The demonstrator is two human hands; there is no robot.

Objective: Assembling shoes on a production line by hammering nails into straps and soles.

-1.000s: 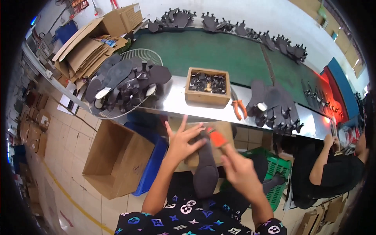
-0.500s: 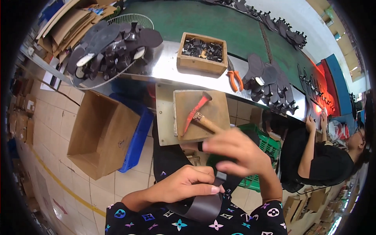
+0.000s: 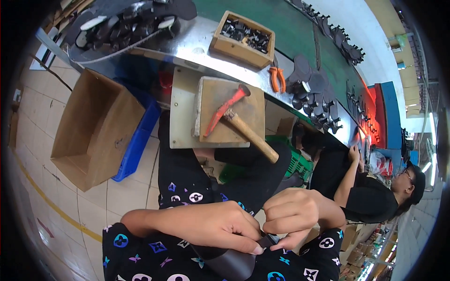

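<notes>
Close to my body, my left hand [image 3: 222, 227] is closed around a dark shoe sole [image 3: 229, 266], whose curved, smooth end shows below the fingers. My right hand [image 3: 293, 213] has its fingers curled at the sole's small dark heel end [image 3: 266, 242], touching it. Whether a small part sits between those fingers is hidden. Beyond my hands, a hammer [image 3: 227, 110] with a red head and wooden handle lies on a worn square block [image 3: 253, 124], its handle reaching past the near edge.
A wooden box [image 3: 234, 50] of small dark pieces stands on the metal bench edge, beside orange-handled pliers [image 3: 276, 79]. Heeled soles [image 3: 318, 89] lie to the right, more in a basket [image 3: 117, 55] at left. A cardboard box [image 3: 89, 131] stands at left; a co-worker [image 3: 375, 192] sits at right.
My right hand has come down from above the block to the heel end of the sole. The view has tilted, and the left hand still grips the sole.
</notes>
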